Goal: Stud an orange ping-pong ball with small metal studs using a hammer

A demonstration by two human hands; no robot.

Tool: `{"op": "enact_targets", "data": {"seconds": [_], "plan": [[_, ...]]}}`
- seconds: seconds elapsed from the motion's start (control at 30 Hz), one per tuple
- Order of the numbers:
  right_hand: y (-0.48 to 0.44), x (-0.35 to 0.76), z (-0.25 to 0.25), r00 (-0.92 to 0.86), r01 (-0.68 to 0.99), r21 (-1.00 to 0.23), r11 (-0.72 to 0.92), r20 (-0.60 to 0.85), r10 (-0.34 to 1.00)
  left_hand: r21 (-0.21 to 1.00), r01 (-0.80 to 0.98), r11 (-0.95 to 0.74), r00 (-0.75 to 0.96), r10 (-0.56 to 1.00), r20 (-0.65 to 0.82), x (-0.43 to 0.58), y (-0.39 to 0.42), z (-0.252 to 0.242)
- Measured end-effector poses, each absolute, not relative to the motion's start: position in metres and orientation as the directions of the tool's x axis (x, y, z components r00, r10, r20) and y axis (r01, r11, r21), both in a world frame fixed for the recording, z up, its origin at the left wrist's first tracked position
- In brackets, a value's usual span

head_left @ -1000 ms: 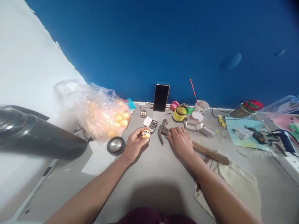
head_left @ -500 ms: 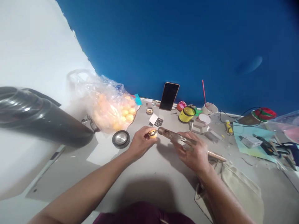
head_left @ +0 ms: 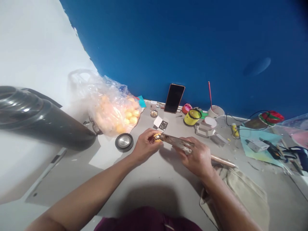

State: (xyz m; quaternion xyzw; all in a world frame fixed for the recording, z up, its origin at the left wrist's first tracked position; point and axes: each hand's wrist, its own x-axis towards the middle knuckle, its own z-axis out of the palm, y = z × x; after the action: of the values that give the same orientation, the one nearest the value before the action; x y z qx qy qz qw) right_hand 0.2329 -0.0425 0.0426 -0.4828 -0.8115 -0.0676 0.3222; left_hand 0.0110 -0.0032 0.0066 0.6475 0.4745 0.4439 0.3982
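My left hand (head_left: 147,143) pinches a small yellow-orange ball (head_left: 157,137) with dark and shiny spots on its face. In my right hand (head_left: 198,155) is a worn, brown-stained hot glue gun (head_left: 176,141), a long copper-coloured stick (head_left: 222,161) jutting from its rear. The gun's tip meets or nearly meets the ball's right side; contact cannot be told. Just beyond the ball lies an opened small white box (head_left: 163,125) with many tiny dark, shiny pieces. A similar decorated ball (head_left: 154,113) rests farther back. Left of my hand sits a round black-and-silver lid (head_left: 124,141).
A clear plastic bag (head_left: 113,112) of orange balls stands at left, near a big dark bottle (head_left: 55,122). A phone (head_left: 174,98) leans on the blue wall. Yellow cup (head_left: 192,117), white cup (head_left: 216,112) and blue sheet (head_left: 261,146) occupy the right; beige cloth (head_left: 247,192) lies by my right forearm.
My right hand has moved the hot glue gun slightly left, bringing its tip onto or over the ball's right edge. My left hand keeps its pinch on the ball.
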Motion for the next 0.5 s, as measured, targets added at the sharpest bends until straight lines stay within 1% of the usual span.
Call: {"op": "enact_targets", "data": {"seconds": [0.1, 0.2, 0.27, 0.37, 0.5], "plan": [[-0.0444, 0.2326, 0.0447, -0.303, 0.830, -0.227, 0.509, 0.583, 0.754, 0.936, 0.257, -0.242, 0.172, 0.964, 0.202, 0.0122, -0.0036, 0.0050], [-0.0452, 0.2311, 0.0451, -0.340, 0.837, -0.189, 0.513, 0.555, 0.759, 0.927, 0.279, -0.252, 0.159, 0.964, 0.215, 0.0128, -0.0044, 0.0023], [-0.0453, 0.2304, 0.0451, -0.358, 0.831, -0.169, 0.529, 0.566, 0.743, 0.919, 0.294, -0.264, 0.155, 0.962, 0.227, 0.0127, -0.0048, 0.0011], [-0.0449, 0.2310, 0.0452, -0.339, 0.824, -0.191, 0.534, 0.589, 0.734, 0.911, 0.296, -0.286, 0.170, 0.955, 0.244, 0.0123, -0.0054, 0.0013], [-0.0443, 0.2328, 0.0449, -0.314, 0.823, -0.218, 0.524, 0.595, 0.740, 0.918, 0.290, -0.270, 0.164, 0.959, 0.230, 0.0131, -0.0062, 0.0020]]}}
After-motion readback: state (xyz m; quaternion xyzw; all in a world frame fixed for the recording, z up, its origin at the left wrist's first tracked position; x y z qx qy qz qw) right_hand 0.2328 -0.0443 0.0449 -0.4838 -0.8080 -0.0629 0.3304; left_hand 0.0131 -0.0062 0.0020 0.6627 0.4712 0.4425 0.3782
